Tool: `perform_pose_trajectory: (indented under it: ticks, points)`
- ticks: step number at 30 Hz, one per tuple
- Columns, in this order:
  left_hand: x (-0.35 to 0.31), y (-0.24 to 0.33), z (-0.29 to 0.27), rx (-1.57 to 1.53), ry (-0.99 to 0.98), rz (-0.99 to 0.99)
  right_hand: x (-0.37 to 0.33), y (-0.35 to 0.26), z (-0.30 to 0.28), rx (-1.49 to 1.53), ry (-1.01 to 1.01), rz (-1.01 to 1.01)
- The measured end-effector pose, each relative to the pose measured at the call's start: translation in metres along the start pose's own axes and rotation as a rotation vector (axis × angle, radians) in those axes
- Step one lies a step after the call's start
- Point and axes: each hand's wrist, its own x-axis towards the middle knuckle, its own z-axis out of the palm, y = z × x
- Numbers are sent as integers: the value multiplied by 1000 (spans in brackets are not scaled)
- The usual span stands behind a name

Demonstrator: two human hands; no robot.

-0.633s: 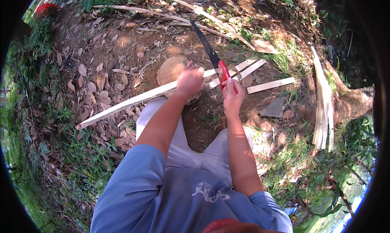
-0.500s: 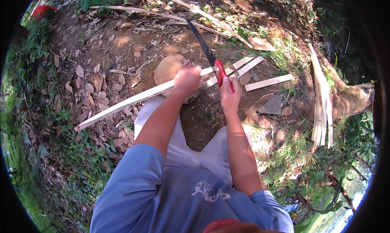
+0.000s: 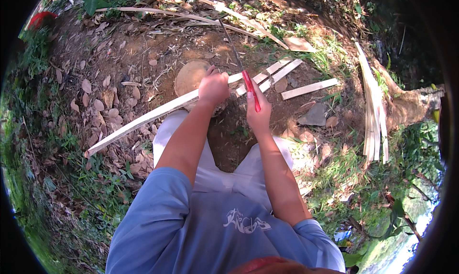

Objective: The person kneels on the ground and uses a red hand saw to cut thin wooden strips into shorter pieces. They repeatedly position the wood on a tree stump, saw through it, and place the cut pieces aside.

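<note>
Leafy dirt [image 3: 136, 47] out here; left hand [image 3: 213, 88] clamps the long stick [image 3: 143, 116] over the stump [image 3: 186, 78], probably for steadiness, right hand [image 3: 258, 114] curls round the red saw handle [image 3: 247, 80].

A long strip [image 3: 143, 117] crosses the stump [image 3: 189, 77], left of short pieces [image 3: 310, 89].

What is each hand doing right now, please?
Left hand: closed around the long wooden strip.
Right hand: closed on the handsaw's red handle.
</note>
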Motion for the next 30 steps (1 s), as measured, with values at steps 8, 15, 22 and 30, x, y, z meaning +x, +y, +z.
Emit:
perform_pose_trajectory:
  ticks: [8, 15, 22, 30]
  points:
    - [1, -1, 2, 44, 14, 56, -16, 5, -6, 57, 129, 1]
    - [0, -8, -3, 0, -24, 95, -34, -42, -56, 369, 271, 142]
    - [12, -9, -6, -21, -242, 93, -78, -69, -92, 255, 334, 210]
    - [15, -26, -8, -216, -65, 204, -156, -60, -125, 203, 335, 341]
